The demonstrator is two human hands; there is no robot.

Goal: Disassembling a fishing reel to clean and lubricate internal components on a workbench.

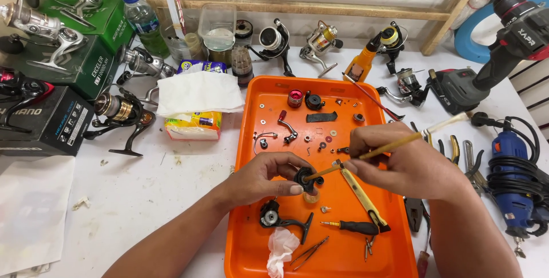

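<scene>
Pinching a black reel part (305,176), left hand (269,178) meets right hand's (400,161) brush (366,155).

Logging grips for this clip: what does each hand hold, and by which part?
Left hand pinches a small black reel part by its rim. Right hand grips a thin wooden brush mid-handle, its tip at that part.

tray (251,221): glossy orange plastic | brush handle (389,146): smooth wood | tissue (281,246): crumpled paper

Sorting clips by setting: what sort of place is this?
Likely a fishing-reel repair bench: spinning reels line the table, small reel parts lie in an orange tray, and pliers sit alongside.
</scene>
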